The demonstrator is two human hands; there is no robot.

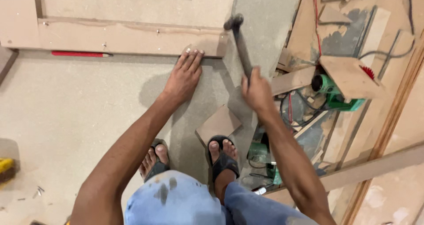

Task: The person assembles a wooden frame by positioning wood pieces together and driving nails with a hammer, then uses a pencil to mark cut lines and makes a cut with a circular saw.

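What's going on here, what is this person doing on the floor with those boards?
A person stands over a large board, seen from their own head. The left hand presses its fingers on the edge of a wooden frame strip that has small nails showing in it. The right hand grips a hammer, raised with its head above the strip's end. A red pencil lies beside the strip, and a green power tool sits among offcuts to the right.

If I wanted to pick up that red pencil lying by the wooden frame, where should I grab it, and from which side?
Probably pinch the red pencil around the middle of its shaft, coming straight down from above. It lies flat on the board, parallel and close to the wooden frame, so the open side nearest the person gives fingers more room. Both hands are busy: left hand against the frame, right hand holding a hammer.
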